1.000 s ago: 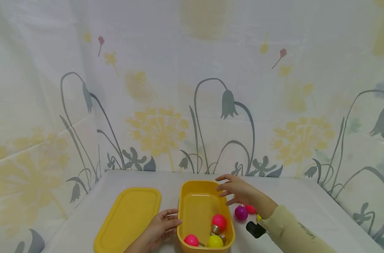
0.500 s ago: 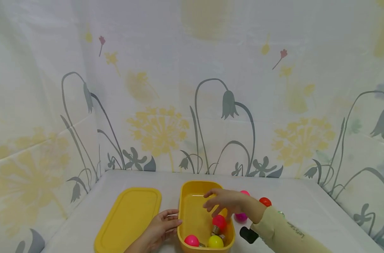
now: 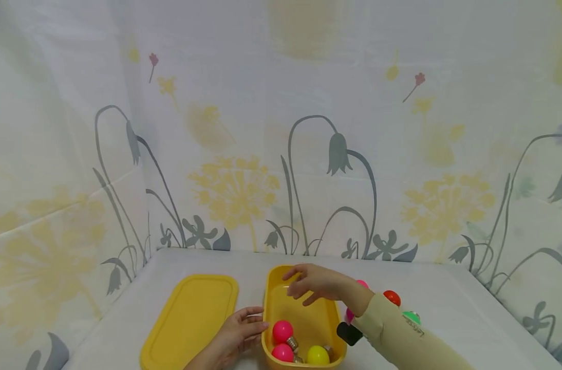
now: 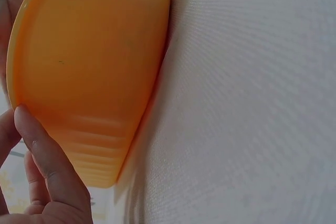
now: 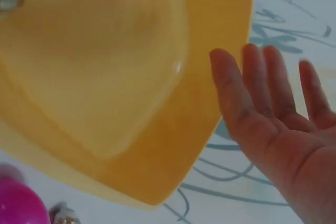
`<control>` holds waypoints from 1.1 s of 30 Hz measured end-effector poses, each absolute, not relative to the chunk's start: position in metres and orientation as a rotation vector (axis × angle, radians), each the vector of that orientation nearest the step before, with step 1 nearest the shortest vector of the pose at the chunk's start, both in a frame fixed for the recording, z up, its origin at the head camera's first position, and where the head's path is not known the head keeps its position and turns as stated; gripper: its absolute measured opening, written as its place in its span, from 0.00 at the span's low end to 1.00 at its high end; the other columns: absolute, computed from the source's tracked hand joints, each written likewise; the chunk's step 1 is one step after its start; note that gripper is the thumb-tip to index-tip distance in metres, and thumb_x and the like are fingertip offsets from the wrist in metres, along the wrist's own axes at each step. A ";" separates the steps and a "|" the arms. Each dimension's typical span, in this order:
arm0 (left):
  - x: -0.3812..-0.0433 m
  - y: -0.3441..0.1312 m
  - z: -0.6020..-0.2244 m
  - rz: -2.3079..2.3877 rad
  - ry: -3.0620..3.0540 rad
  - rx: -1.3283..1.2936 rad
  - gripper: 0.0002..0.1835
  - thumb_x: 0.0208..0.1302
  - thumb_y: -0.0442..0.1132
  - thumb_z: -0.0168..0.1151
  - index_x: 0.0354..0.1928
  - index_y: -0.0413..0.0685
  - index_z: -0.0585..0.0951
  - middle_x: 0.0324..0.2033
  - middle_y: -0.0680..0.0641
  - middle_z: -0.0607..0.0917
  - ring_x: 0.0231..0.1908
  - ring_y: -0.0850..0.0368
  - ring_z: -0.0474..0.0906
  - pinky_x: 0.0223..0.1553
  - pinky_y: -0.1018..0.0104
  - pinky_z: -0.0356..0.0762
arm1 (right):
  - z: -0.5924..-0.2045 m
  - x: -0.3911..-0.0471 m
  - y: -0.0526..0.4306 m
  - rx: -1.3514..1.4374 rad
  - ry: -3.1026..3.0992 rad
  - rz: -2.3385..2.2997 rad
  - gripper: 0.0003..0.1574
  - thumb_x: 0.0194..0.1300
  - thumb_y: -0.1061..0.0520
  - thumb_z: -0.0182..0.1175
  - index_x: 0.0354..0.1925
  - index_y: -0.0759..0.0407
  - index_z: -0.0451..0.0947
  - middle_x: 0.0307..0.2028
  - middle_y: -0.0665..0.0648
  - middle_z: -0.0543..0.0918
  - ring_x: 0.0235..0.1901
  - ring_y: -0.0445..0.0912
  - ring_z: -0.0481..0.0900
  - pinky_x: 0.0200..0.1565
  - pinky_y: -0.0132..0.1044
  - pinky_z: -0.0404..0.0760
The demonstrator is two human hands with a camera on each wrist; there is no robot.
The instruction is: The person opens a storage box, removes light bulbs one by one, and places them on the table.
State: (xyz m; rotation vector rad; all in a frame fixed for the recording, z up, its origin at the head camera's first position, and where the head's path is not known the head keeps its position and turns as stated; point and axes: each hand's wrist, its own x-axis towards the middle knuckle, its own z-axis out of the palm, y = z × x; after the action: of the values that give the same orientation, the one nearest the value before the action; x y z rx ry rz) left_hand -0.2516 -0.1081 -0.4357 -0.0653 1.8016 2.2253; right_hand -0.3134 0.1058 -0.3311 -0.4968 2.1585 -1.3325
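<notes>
In the head view a deep yellow box [image 3: 303,316] stands on the table at the centre. Two pink bulbs with metal screw bases, one pink bulb [image 3: 282,332] behind the other pink bulb [image 3: 282,353], lie inside with a yellow bulb [image 3: 318,355]. At the box's left side my left hand [image 3: 237,334] pinches the rim; the left wrist view shows fingers on the wall [image 4: 89,66]. My right hand [image 3: 320,283] hovers over the far end of the box, fingers spread and holding nothing. In the right wrist view it is beside the box's corner.
A yellow lid [image 3: 190,318] lies flat left of the box. To the right are a red bulb [image 3: 392,297], a green bulb [image 3: 412,317] and a pink bulb [image 3: 362,283], partly behind the right arm. A patterned curtain rises behind the table.
My right hand has moved left from the box's right rim to above its inside. One pink bulb has shifted from the right side to the left inside the box. The left hand stays put.
</notes>
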 end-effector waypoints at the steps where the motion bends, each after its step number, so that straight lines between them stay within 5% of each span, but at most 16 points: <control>1: -0.252 -0.108 -0.436 2.221 1.807 -0.069 0.25 0.58 0.34 0.66 0.55 0.33 0.70 0.36 0.47 0.78 0.28 0.61 0.78 0.33 0.69 0.80 | -0.332 -0.314 0.106 -0.504 2.181 -1.280 0.24 0.59 0.63 0.61 0.53 0.67 0.69 0.40 0.60 0.78 0.43 0.58 0.77 0.44 0.50 0.79; 11: -0.253 -0.106 -0.434 2.220 1.808 -0.033 0.25 0.58 0.34 0.65 0.56 0.33 0.69 0.36 0.47 0.78 0.27 0.61 0.77 0.33 0.69 0.80 | -0.350 -0.330 0.095 -0.626 2.174 -0.912 0.15 0.55 0.69 0.61 0.43 0.61 0.77 0.39 0.59 0.79 0.35 0.50 0.79 0.44 0.50 0.79; 22: -0.254 -0.109 -0.438 2.206 1.793 -0.080 0.27 0.56 0.37 0.68 0.55 0.36 0.70 0.37 0.46 0.78 0.28 0.60 0.78 0.35 0.69 0.80 | -0.362 -0.324 0.069 -0.649 2.139 -0.571 0.22 0.50 0.71 0.65 0.40 0.50 0.79 0.36 0.51 0.79 0.37 0.45 0.76 0.41 0.46 0.81; 33: -0.251 -0.109 -0.438 2.243 1.769 -0.067 0.26 0.55 0.37 0.68 0.55 0.36 0.71 0.36 0.47 0.78 0.25 0.62 0.77 0.33 0.71 0.80 | -0.356 -0.317 0.066 -0.665 2.153 -0.679 0.23 0.48 0.75 0.64 0.39 0.53 0.77 0.35 0.55 0.77 0.34 0.46 0.76 0.36 0.47 0.82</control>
State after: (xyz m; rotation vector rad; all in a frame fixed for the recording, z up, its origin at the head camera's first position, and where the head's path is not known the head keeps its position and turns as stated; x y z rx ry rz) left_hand -0.2511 -0.1087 -0.4383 -0.0674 1.7694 2.2433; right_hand -0.3166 0.0663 -0.3564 -0.6651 2.1532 -0.6788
